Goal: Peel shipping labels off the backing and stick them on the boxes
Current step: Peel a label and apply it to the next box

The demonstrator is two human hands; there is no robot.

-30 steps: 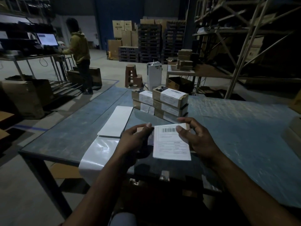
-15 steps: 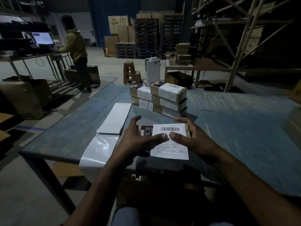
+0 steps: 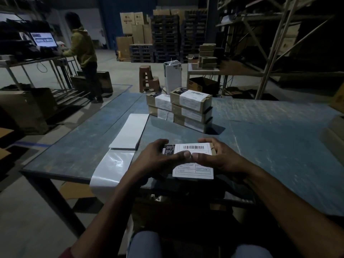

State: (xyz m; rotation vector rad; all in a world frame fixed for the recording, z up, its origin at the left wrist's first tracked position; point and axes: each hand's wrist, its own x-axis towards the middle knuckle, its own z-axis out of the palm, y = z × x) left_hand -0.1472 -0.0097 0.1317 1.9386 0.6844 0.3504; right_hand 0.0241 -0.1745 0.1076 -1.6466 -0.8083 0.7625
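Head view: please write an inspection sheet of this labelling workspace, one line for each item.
Surface: blue table, worn and scratched.
Job's things: box under the hands, shipping label lying on its top and overhanging the near edge; five labelled boxes stacked behind; label sheets and empty backing at left.
Clutter: nothing seen.
Hands: left hand and right hand press thumbs on the label.
Cables: loose cable under the far desk.
Surroundings: person at a monitor, pallets, cartons, racking.
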